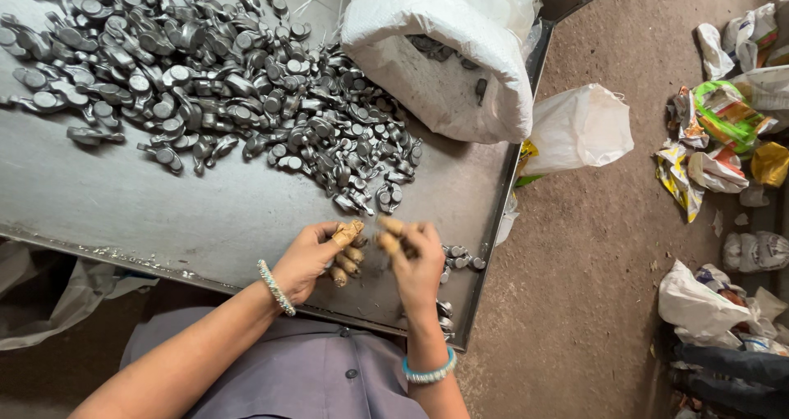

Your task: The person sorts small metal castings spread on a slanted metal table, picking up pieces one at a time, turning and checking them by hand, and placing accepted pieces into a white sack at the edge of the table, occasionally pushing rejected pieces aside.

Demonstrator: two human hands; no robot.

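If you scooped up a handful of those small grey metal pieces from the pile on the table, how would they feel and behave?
The metal pieces look like solid, dull grey metal, so probably stiff and heavy for their size. Their rounded heads and narrow stems suggest they would tumble and slip apart rather than stack. Lying in a loose heap on the metal table, they would likely slide when pushed.

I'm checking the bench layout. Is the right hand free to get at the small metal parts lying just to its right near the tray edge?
Probably yes: the right hand sits right beside those small metal parts, with nothing between them.
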